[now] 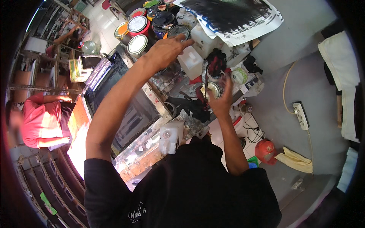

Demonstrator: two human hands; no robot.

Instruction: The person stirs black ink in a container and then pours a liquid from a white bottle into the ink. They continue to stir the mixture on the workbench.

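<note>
My left hand reaches over the crowded bench with its fingers stretched out, holding nothing visible. Below its fingertips stands a white plastic jug, and a dark-lidded can sits just beyond. My right hand is at a small round tin with pale contents, thumb and fingers apart; whether it touches the rim is unclear. Close to the thumb, a thin dark stick stands upright. A black and red rag lies on a container behind that tin.
A dark-meshed framed screen lies to the left, near another white jug. Several paint cans crowd the far side. A black-smeared sheet covers the far right. A power strip is at right; a person in red is at left.
</note>
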